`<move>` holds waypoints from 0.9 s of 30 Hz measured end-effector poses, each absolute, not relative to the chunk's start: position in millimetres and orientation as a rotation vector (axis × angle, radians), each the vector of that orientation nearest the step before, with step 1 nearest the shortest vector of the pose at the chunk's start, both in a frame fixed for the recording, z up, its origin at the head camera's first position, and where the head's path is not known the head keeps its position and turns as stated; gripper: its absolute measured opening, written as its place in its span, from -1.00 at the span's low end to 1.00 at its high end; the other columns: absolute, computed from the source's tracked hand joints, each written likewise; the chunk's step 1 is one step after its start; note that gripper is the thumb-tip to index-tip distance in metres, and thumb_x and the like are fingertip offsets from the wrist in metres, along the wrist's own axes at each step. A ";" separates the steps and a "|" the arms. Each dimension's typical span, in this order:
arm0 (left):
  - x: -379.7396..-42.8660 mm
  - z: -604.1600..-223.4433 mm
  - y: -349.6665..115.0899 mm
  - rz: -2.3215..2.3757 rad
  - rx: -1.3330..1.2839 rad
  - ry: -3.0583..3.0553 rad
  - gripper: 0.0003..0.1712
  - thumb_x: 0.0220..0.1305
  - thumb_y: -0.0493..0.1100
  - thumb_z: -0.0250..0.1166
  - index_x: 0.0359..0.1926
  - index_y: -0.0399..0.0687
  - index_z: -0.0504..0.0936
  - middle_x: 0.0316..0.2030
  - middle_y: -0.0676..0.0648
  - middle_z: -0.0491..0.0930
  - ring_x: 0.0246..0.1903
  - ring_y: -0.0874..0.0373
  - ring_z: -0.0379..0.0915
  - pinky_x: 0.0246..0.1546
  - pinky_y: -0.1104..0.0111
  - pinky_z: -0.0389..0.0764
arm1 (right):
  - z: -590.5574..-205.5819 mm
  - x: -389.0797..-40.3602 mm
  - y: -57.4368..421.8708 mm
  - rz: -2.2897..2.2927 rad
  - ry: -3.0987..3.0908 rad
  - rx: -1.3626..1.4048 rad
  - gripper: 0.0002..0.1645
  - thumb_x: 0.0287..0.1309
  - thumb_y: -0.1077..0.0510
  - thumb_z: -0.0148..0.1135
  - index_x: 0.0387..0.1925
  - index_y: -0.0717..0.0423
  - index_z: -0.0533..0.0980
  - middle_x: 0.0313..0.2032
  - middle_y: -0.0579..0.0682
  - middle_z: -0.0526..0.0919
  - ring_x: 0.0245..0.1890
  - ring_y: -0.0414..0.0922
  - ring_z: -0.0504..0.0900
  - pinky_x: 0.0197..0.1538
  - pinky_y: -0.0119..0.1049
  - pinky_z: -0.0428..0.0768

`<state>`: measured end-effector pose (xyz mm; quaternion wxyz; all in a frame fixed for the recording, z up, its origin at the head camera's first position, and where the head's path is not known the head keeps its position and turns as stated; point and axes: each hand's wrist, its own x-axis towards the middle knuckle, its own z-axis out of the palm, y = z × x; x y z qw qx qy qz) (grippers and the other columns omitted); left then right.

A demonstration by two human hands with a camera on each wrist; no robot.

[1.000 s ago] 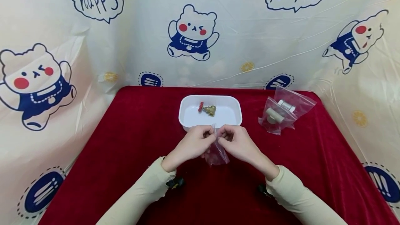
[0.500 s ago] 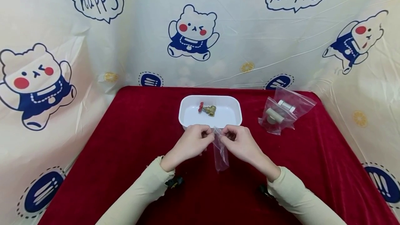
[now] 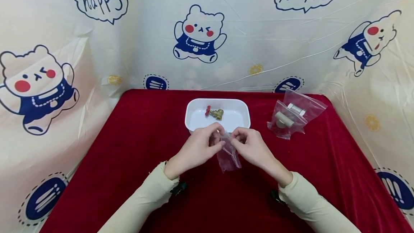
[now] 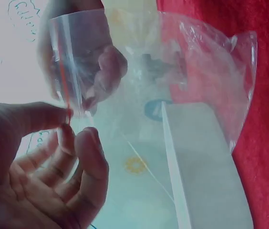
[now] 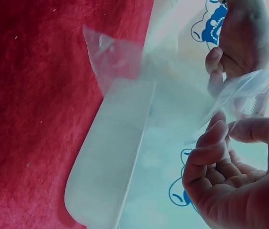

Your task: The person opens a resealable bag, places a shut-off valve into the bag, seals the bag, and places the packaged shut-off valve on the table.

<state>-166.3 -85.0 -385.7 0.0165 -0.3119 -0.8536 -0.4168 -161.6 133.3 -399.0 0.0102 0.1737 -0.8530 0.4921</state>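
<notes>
Between my two hands hangs a clear zip-lock bag, with a red line along its seal in the left wrist view. Nothing solid shows inside it. My left hand pinches the bag near the seal with thumb and finger. On the other side, my right hand pinches the bag's top edge between thumb and curled forefinger. Just beyond the hands, a brass valve with a red handle lies in a white tray. The hands cover part of the tray's near rim.
At the right back of the red-covered table lie two more clear bags. One holds a grey pipe fitting, the other a white and metallic fitting. A printed curtain encloses the table's back and sides.
The bag's lower end has swung and spread between the hands. My left hand's fingers have shifted and parted slightly at the bag's top. The valve, tray and other bags have not moved.
</notes>
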 end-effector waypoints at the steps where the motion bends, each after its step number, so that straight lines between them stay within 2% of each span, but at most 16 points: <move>1: -165.7 -385.7 -84.5 -1.263 -1.030 -2.645 -0.86 0.40 -0.26 0.41 -0.11 0.03 0.65 -0.42 0.16 0.57 -0.47 0.28 0.43 -0.38 0.36 0.52 | -398.7 -161.6 133.1 1.549 -2.668 0.547 -0.86 0.29 0.31 0.25 -0.35 0.09 0.68 -0.54 -0.13 0.66 -0.53 -0.20 0.54 -0.42 -0.37 0.48; 6: -162.2 -387.0 -84.5 -1.060 -1.248 -2.671 -0.86 0.44 -0.12 0.41 -0.03 0.08 0.78 -0.14 0.20 0.66 -0.23 0.31 0.51 -0.16 0.39 0.57 | -396.1 -161.5 133.6 1.593 -2.693 0.550 -0.90 0.37 0.25 0.28 -0.28 0.13 0.69 -0.53 -0.12 0.70 -0.60 -0.22 0.53 -0.50 -0.39 0.45; 9: -160.8 -388.2 -85.4 -1.007 -1.290 -2.696 -0.82 0.42 -0.09 0.45 -0.01 0.11 0.79 -0.09 0.20 0.63 -0.18 0.29 0.53 -0.11 0.40 0.56 | -394.1 -161.0 134.0 1.602 -2.707 0.545 -0.91 0.38 0.23 0.32 -0.19 0.17 0.70 -0.51 -0.13 0.71 -0.58 -0.21 0.55 -0.49 -0.38 0.48; 12: -161.3 -388.6 -85.9 -1.035 -1.272 -2.699 -0.85 0.42 -0.15 0.44 -0.03 0.09 0.80 -0.15 0.18 0.59 -0.24 0.28 0.51 -0.18 0.40 0.56 | -391.9 -159.2 134.3 1.580 -2.725 0.566 -0.75 0.35 0.26 0.31 0.02 0.19 0.67 -0.48 -0.14 0.71 -0.53 -0.19 0.57 -0.41 -0.36 0.52; 16: -162.2 -387.0 -86.7 -1.073 -1.227 -2.694 -0.88 0.45 -0.21 0.40 -0.06 0.04 0.80 -0.17 0.15 0.59 -0.24 0.31 0.49 -0.19 0.40 0.57 | -388.5 -154.6 134.2 1.573 -2.747 0.644 -0.47 0.31 0.33 0.25 0.29 0.12 0.45 -0.43 -0.15 0.71 -0.52 -0.17 0.55 -0.37 -0.33 0.51; 18: -162.4 -386.4 -87.5 -1.078 -1.214 -2.690 -0.88 0.46 -0.21 0.38 -0.06 0.02 0.79 -0.16 0.14 0.59 -0.23 0.30 0.49 -0.20 0.40 0.58 | -387.6 -152.7 134.1 1.567 -2.749 0.685 -0.45 0.34 0.33 0.24 0.30 0.06 0.35 -0.40 -0.16 0.71 -0.54 -0.16 0.54 -0.38 -0.33 0.51; 20: -163.0 -386.8 -88.3 -1.084 -1.202 -2.684 -0.89 0.48 -0.21 0.37 -0.05 0.02 0.78 -0.15 0.14 0.59 -0.23 0.30 0.49 -0.20 0.39 0.58 | -387.5 -151.2 134.5 1.551 -2.743 0.731 -0.51 0.39 0.31 0.23 0.25 0.01 0.33 -0.35 -0.16 0.71 -0.51 -0.14 0.56 -0.40 -0.31 0.52; 24: -165.0 -386.6 -89.9 -1.121 -1.177 -2.664 -0.89 0.48 -0.22 0.36 -0.05 -0.01 0.75 -0.15 0.10 0.58 -0.24 0.28 0.50 -0.21 0.37 0.61 | -387.6 -149.7 137.8 1.502 -2.724 0.836 -0.74 0.52 0.21 0.18 0.15 -0.03 0.45 -0.22 -0.15 0.69 -0.28 -0.08 0.67 -0.23 -0.25 0.61; 27: -165.6 -385.9 -90.8 -1.164 -1.155 -2.656 -0.89 0.48 -0.24 0.36 -0.05 -0.03 0.75 -0.16 0.10 0.58 -0.24 0.27 0.51 -0.20 0.32 0.64 | -386.7 -149.5 141.2 1.484 -2.717 0.886 -0.75 0.53 0.24 0.12 0.12 -0.03 0.56 -0.15 -0.16 0.68 -0.15 -0.09 0.66 -0.09 -0.22 0.62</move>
